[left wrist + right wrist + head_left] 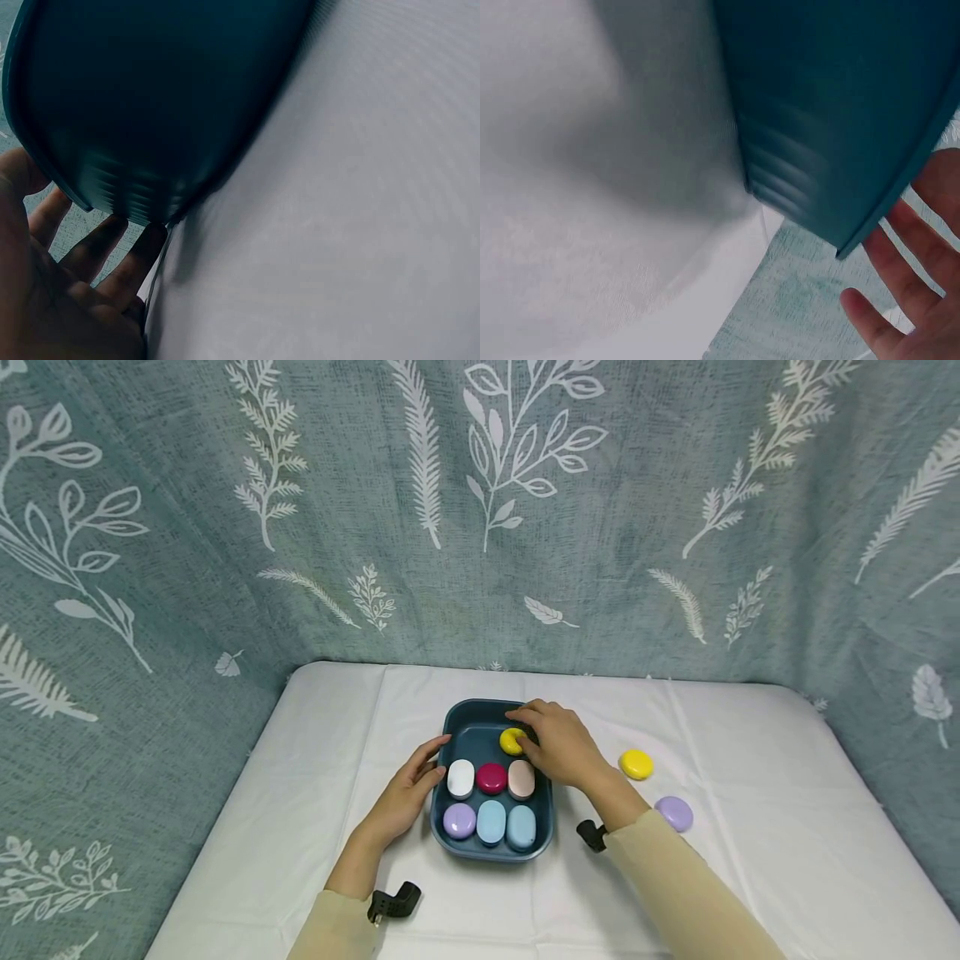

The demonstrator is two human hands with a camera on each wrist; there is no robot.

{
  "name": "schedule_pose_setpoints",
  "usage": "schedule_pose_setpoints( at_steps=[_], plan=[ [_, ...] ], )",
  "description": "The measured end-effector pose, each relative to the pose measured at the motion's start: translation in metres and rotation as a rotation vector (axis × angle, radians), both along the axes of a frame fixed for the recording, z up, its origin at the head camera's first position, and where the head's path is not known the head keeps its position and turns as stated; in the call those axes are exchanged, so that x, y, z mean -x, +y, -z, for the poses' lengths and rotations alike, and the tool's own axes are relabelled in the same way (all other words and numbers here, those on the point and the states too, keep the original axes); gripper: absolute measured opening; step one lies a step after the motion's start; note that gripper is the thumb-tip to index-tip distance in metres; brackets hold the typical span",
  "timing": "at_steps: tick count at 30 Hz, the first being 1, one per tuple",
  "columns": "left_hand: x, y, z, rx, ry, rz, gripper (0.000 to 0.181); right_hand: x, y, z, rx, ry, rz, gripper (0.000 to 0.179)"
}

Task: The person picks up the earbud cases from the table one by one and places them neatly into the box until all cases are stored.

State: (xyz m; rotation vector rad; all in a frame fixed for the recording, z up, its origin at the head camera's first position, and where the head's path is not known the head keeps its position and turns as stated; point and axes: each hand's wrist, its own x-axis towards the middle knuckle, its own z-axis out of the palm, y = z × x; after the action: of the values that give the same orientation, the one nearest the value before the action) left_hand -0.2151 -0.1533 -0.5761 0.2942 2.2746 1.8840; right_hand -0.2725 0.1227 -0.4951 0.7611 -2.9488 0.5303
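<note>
A dark blue tray [493, 853] holds several glossy rounded pieces. The far row has a white oval [461, 779], a crimson round one [492, 778] and a pink-beige oval [521, 780]; in the near row are a lilac disc [459, 821] and two light blue ovals [491, 822]. My right hand [562, 743] reaches over the far right rim, its thumb overlapping a yellow disc [512, 742] and its other fingers spread beyond. Against the left side of the tray rests my left hand [402, 793], fingers extended along the outer wall [150, 172].
Right of the tray, a second yellow disc [637, 764] and a second lilac disc [675, 814] lie on the white cloth [337, 735], the lilac one beside the right sleeve [690, 893]. A patterned grey-green curtain [480, 593] hangs behind the table.
</note>
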Motion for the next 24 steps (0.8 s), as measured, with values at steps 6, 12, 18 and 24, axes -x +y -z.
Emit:
schedule_pose_setpoints(
  at_steps=[6,12,18,24],
  plan=[
    [0.0,0.001,0.0,-0.003,0.002,-0.001,0.05,-0.005,0.015,-0.008,0.117,0.068,0.054,0.039],
    [0.001,0.0,0.002,-0.004,0.008,0.002,0.051,-0.005,0.034,-0.007,0.115,0.071,0.115,0.041],
    [0.0,-0.001,0.003,-0.007,0.009,0.003,0.051,-0.003,0.054,-0.002,0.057,0.058,0.17,0.042],
    [0.0,-0.001,0.003,-0.005,0.011,0.002,0.051,-0.004,0.075,0.003,0.004,0.024,0.231,0.043]
  ],
)
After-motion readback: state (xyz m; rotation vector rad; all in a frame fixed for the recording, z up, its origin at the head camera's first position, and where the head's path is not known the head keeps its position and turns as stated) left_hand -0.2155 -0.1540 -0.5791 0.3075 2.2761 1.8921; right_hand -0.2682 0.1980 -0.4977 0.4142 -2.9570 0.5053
